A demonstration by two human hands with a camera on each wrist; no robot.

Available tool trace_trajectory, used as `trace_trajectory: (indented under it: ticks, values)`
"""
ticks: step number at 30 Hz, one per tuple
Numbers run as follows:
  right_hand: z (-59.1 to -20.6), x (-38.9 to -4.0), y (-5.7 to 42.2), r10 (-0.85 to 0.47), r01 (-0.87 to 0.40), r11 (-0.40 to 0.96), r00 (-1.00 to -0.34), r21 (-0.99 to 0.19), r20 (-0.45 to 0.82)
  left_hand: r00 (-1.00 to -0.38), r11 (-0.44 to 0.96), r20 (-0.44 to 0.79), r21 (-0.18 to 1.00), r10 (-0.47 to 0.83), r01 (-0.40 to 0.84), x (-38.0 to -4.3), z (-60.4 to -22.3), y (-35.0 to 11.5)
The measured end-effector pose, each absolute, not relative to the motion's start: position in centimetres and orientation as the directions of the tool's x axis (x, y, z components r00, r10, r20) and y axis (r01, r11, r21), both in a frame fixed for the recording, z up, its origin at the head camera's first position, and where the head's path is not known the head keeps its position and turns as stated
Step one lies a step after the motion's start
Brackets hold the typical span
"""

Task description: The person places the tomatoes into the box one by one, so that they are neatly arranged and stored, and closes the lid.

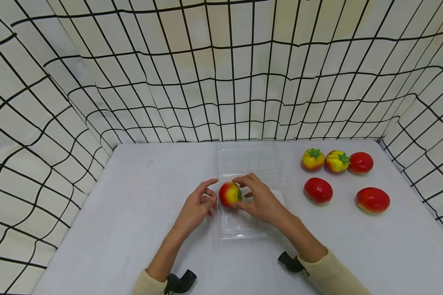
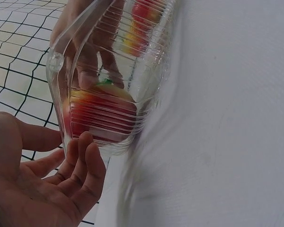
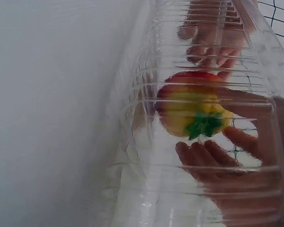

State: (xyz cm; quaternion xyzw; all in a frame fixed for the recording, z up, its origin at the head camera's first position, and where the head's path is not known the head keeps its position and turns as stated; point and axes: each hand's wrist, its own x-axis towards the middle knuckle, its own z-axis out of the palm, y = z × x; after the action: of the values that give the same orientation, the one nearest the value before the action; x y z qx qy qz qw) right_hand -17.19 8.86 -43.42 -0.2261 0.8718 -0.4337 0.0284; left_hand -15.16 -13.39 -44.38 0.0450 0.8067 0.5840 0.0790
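Observation:
A red-and-yellow toy fruit with a green leafy top point(image 1: 229, 194) sits in the left part of a clear plastic box point(image 1: 240, 233), whose lid point(image 1: 249, 159) lies folded back. Reaching into the box, my right hand point(image 1: 262, 201) pinches the fruit between thumb and fingers on its leafy side. Ridged plastic blurs this contact in the right wrist view, where the same fruit point(image 3: 180, 106) shows through the wall. My left hand point(image 1: 195, 211) is at the box's left side. Its bent, spread fingers point(image 2: 92, 165) touch or nearly touch the outer wall, with the thumb near the rim.
Right of the box lie two yellow toy fruits with green tops, one point(image 1: 312, 159) beside the other point(image 1: 337, 161). Near them are three red fruits: one at the back point(image 1: 360, 163), one in front point(image 1: 318, 190), one farther right point(image 1: 373, 200). Black netting point(image 1: 243, 78) bounds the white table point(image 1: 151, 180).

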Motion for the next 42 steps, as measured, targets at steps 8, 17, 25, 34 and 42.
trace_trajectory:
  ticks: [8, 17, 25, 34, 42]
  values:
    - [-43.60, -17.24, 9.05, -0.433, -0.399, 0.497, -0.884, -0.771, 0.178, -0.985, 0.315, -0.080, 0.949, 0.151, -0.029, -15.20, -44.46, -13.38]
    - [-43.40, -17.39, 8.84, -0.423, -0.364, 0.509, -0.895, -0.780, 0.141, -0.985, 0.309, -0.090, 0.950, 0.150, -0.040, -15.31, -44.53, -13.42]
    - [-43.31, -17.44, 8.67, -0.415, -0.345, 0.526, -0.902, -0.777, 0.120, -0.984, 0.309, -0.087, 0.950, 0.153, -0.036, -15.24, -44.47, -13.40]
    - [-43.13, -17.27, 8.84, -0.399, -0.334, 0.537, -0.909, -0.775, 0.116, -0.984, 0.313, -0.100, 0.948, 0.147, -0.050, -15.21, -44.40, -13.40]
    - [-42.76, -17.47, 9.50, -0.385, -0.334, 0.558, -0.915, -0.760, 0.120, -0.983, 0.305, -0.110, 0.950, 0.148, -0.060, -15.27, -44.34, -13.44]
